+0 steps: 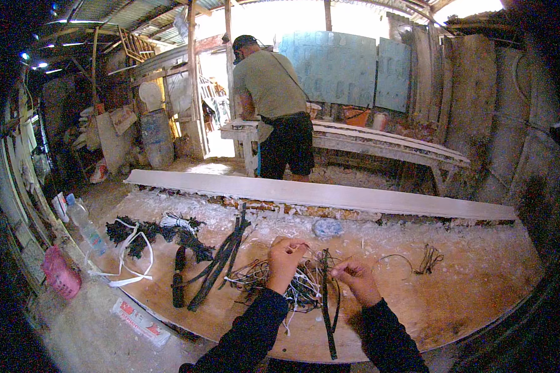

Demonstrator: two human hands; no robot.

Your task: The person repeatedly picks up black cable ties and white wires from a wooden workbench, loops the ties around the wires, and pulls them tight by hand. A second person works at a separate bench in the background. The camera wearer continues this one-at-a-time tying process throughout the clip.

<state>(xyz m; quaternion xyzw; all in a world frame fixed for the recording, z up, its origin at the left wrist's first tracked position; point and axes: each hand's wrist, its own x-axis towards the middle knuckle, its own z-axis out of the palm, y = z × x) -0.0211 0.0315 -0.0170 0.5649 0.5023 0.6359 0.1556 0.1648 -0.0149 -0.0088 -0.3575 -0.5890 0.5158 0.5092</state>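
My left hand (284,262) is closed in a pinch above a tangled pile of black and white cords (302,291), with a thin dark cord at its fingertips. Across from it, my right hand (358,281) has thumb and forefinger pressed together beside a long black strip (326,304). What those right fingers hold is too small to make out. The strip runs upright between the hands, down toward the table's near edge. Left of the pile lie several more black strips (221,264) and a short dark stick-like piece (179,276).
A long white board (317,194) spans the back of the wooden table (454,298). Black stringy bundles (196,241), a white strap (126,273) and a plastic bottle (86,225) lie at left. Beyond, a person (274,93) leans over a bench (386,138). A pink sack (61,271) stands beside the table.
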